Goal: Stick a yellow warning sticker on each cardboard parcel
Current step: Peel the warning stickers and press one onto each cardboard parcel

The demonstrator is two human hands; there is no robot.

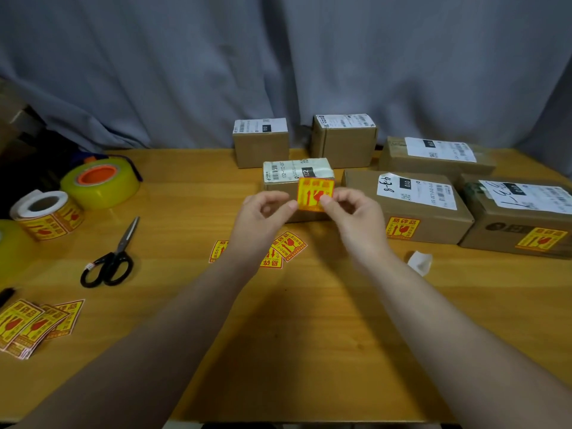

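One yellow warning sticker (315, 195) with red print is held upright in front of the small central parcel (298, 187), covering part of its near face. That parcel carries a white label on top. Two parcels to the right, the mid-right parcel (408, 205) and the far-right parcel (520, 218), each bear a yellow sticker on the near face. Three parcels along the far edge show only white labels. Loose stickers (286, 249) lie flat near the centre; more (34, 326) lie stacked at the near left.
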